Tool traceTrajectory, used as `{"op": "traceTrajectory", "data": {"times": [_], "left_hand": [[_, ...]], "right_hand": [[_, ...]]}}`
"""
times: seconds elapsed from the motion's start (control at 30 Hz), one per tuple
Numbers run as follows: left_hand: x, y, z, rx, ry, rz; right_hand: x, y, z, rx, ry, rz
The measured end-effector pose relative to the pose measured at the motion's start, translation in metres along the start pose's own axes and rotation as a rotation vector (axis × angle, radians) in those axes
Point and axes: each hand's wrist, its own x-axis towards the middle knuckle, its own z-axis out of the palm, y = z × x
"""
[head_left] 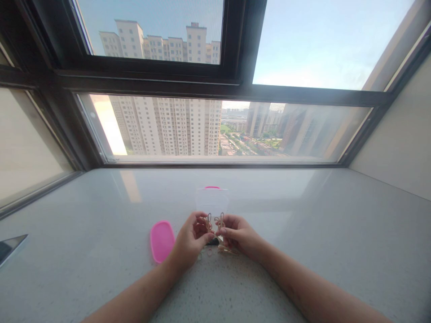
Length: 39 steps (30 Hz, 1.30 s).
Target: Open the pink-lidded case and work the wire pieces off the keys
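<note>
Pink plastic lid lying flat on the speckled stone sill, just beside our left hand. Both our hands are narrowly pinched, holding up a tangle of tan looped bands between them, above a small dark object. We note a clear plastic box with a pink rim just beyond the hands.
</note>
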Motion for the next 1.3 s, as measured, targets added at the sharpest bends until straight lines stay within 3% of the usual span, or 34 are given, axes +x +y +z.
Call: {"op": "traceTrajectory", "data": {"times": [0.97,1.3], "left_hand": [[0.0039,-0.0059,-0.0071,-0.134,-0.015,-0.059],[0.0031,0.0011,-0.0065,-0.201,-0.036,-0.124]], "right_hand": [[0.0014,0.0045,-0.0029,0.013,0.008,-0.012],[0.0018,0.0021,-0.0009,0.007,0.013,-0.009]]}}
